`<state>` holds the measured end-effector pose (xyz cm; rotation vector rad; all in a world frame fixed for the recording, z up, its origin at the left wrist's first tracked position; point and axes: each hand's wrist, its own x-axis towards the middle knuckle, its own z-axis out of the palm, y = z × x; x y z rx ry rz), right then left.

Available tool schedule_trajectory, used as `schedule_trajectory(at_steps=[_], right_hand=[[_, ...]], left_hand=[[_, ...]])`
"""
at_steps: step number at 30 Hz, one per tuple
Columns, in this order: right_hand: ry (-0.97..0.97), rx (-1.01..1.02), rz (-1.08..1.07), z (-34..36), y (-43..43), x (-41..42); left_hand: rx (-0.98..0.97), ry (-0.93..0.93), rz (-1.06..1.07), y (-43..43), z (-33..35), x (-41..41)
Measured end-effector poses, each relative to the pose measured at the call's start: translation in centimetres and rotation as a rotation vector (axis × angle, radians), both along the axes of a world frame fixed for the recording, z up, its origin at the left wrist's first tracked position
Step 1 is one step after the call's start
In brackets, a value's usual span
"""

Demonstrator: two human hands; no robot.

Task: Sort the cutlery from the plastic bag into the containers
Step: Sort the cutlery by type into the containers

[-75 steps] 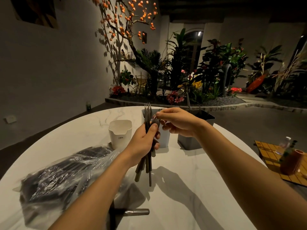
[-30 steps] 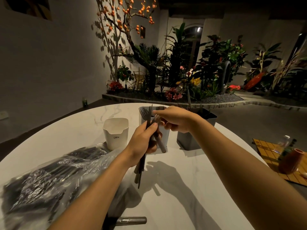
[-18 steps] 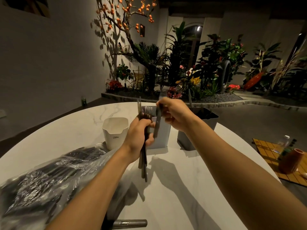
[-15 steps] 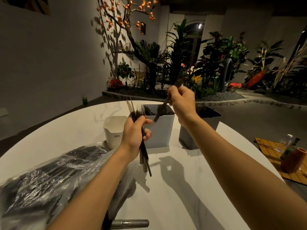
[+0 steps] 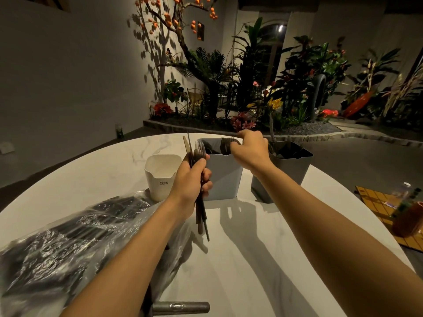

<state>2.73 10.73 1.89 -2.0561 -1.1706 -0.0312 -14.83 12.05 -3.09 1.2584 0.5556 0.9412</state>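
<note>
Left hand (image 5: 191, 181): clenched round upright cutlery bundle (image 5: 201, 213). Right hand (image 5: 250, 148), at 2 o'clock: pinching one fork (image 5: 226, 146) at the grey container (image 5: 223, 179) rim. White container (image 5: 161, 175) at 9 o'clock; dark container (image 5: 288, 172) at 3 o'clock; plastic bag (image 5: 68, 236) at 8 o'clock.

Left hand (image 5: 190, 179) is gripping a cutlery bundle (image 5: 201, 216) upright above the table (image 5: 240, 259). Right hand (image 5: 250, 147) is holding a fork (image 5: 226, 146), tines up, inside the middle grey container (image 5: 225, 177).

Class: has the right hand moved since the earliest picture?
Yes: the right hand went from the cutlery bundle up to the rim of the middle container, holding a fork.
</note>
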Motion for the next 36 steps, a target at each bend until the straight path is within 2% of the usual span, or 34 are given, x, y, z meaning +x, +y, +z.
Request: schedule_trajectory(at_steps=[3, 5, 8, 11, 14, 18, 21, 24, 28, 33, 36], right_hand=[[-0.048, 0.281, 0.054, 0.5, -1.1, -1.4], [-0.026, 0.326, 0.173, 1.0, -2.1, -2.5], [0.108, 0.088, 0.390, 1.3, -3.8, -4.0], [0.248, -0.129, 0.513, 0.8, -5.3, -4.4], [0.380, -0.200, 0.553, 0.5, -6.4, -4.1], [0.457, -0.211, 0.603, 0.4, -7.5, -3.6], [0.453, -0.135, 0.598, 0.1, -8.0, -3.7], [0.488, 0.032, 0.586, -0.3, -8.1, -3.6], [0.491, 0.148, 0.594, -0.5, -7.8, -3.8], [0.391, 0.173, 0.627, -0.3, -6.0, -3.9], [0.241, 0.160, 0.526, -0.3, -4.3, -3.4]], left_hand=[[-0.024, -0.018, -0.034, -0.2, 0.3, -0.1], [-0.035, -0.032, -0.054, -0.4, 0.6, -0.1], [-0.021, -0.058, -0.052, -0.9, 1.4, 0.0], [0.005, -0.084, 0.010, -1.5, 2.1, 0.0], [0.027, -0.080, 0.058, -2.4, 2.7, 0.2], [0.031, -0.069, 0.043, -3.9, 3.4, 0.6], [0.013, -0.088, -0.012, -4.7, 3.9, 0.5], [-0.027, -0.098, -0.051, -5.1, 4.2, 0.4], [-0.054, -0.085, 0.029, -4.5, 4.7, 0.8], [-0.114, -0.046, 0.065, -3.4, 4.5, 1.4], [-0.133, -0.036, 0.084, -2.5, 4.8, 1.6]])
